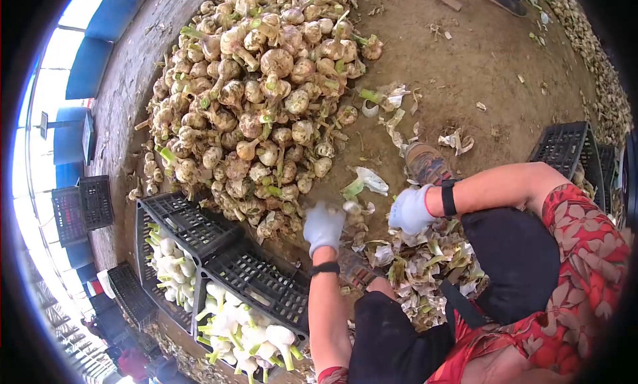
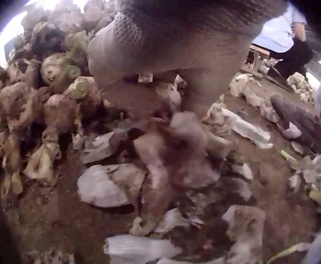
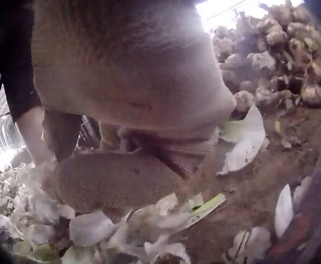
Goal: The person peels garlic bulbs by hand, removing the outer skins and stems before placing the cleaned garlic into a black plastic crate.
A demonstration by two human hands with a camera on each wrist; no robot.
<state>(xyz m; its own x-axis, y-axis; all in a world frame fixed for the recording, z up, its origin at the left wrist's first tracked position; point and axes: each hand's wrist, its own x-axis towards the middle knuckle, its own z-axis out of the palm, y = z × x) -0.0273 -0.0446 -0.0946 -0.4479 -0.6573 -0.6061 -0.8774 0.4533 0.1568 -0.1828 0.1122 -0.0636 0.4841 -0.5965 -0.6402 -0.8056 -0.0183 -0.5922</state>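
Note:
My left hand (image 1: 323,226) wears a pale knit glove and curls its fingers (image 2: 149,60) over a blurred garlic bulb (image 2: 171,154), just above the dirt floor. The bulb shows as a small white spot (image 1: 352,208) beside that hand. My right hand (image 1: 410,209), also gloved, hovers over a heap of garlic peels (image 1: 425,258) with its fingers (image 3: 111,179) curled. Pale peel and a green leaf strip (image 3: 204,206) lie blurred right below it, and I cannot tell whether the fingers pinch any of it. The two hands are a little apart.
A big pile of unpeeled garlic (image 1: 259,98) fills the floor ahead. Two black crates (image 1: 259,278) with cleaned white bulbs (image 1: 242,331) stand at my lower left. Another black crate (image 1: 565,148) is at the right. Loose peels (image 1: 369,181) and my shoe (image 1: 425,163) are on the dirt.

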